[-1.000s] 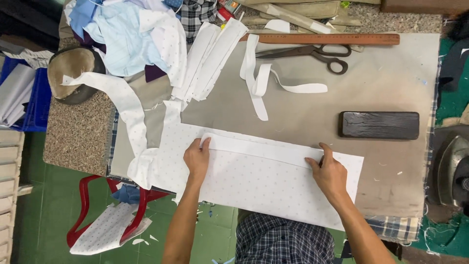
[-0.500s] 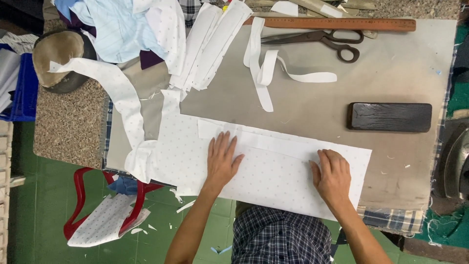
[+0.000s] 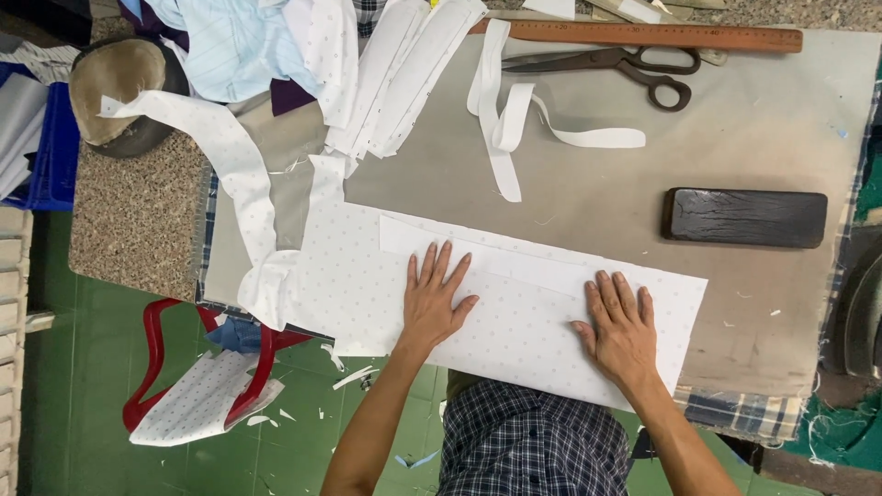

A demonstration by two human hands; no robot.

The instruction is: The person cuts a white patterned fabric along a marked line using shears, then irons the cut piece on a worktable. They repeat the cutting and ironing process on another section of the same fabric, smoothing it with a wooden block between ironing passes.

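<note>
A long piece of white dotted fabric lies flat along the near edge of the grey padded table. A narrower white strip rests on its far edge. My left hand presses flat on the cloth near its middle, fingers spread. My right hand lies flat on the cloth toward its right end, fingers spread too. Neither hand grips anything.
A dark wooden block sits to the right. Black scissors and a wooden ruler lie at the far edge, by loose white strips. Piled shirt pieces are far left. A red stool stands below.
Both hands have slid from the cloth's far edge toward me and now lie flat on it with the fingers spread. The view has shifted slightly.
</note>
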